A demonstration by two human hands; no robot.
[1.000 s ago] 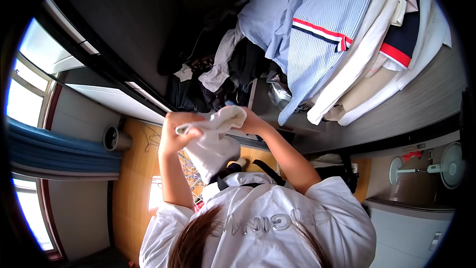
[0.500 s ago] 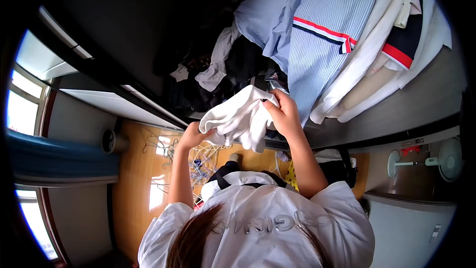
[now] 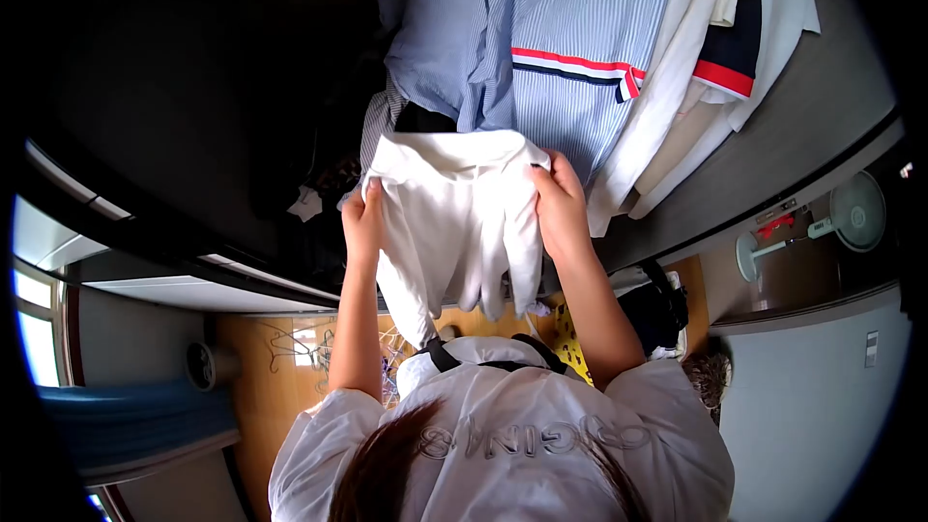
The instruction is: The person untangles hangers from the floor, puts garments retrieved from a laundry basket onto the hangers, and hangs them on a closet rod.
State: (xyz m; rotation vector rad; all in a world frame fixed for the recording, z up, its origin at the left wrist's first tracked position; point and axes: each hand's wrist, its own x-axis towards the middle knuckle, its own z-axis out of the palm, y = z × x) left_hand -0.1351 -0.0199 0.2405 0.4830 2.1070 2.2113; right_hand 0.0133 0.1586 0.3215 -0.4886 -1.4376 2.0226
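Most of the view is taken up by the wardrobe (image 3: 817, 72), with wooden floor (image 3: 261, 358) seen lower down. In the wardrobe, a blue striped shirt (image 3: 590, 19) is hung beside paler clothes (image 3: 677, 48). In front of the shirt's lower part, a white garment (image 3: 454, 222) is held up between two hands, its body hanging in loose vertical folds. It can be judged light and soft: the cloth is bent under its own weight, and little stiffness is shown below the top edge. Breakage need hardly be feared, though a grip taken far down could let the folds bunch or twist. The left-hand upper corner is pinched by the left hand (image 3: 362, 219), thumb laid on the near face; the opposite corner is gripped by the right hand (image 3: 563, 201) in much the same way. By this wide hold the top edge (image 3: 454, 142) is kept spread, dipping in the middle; whether it is a neckline or a waistband cannot be told. The two ends of this edge are judged the best places to grasp, since the cloth is supported evenly from there.
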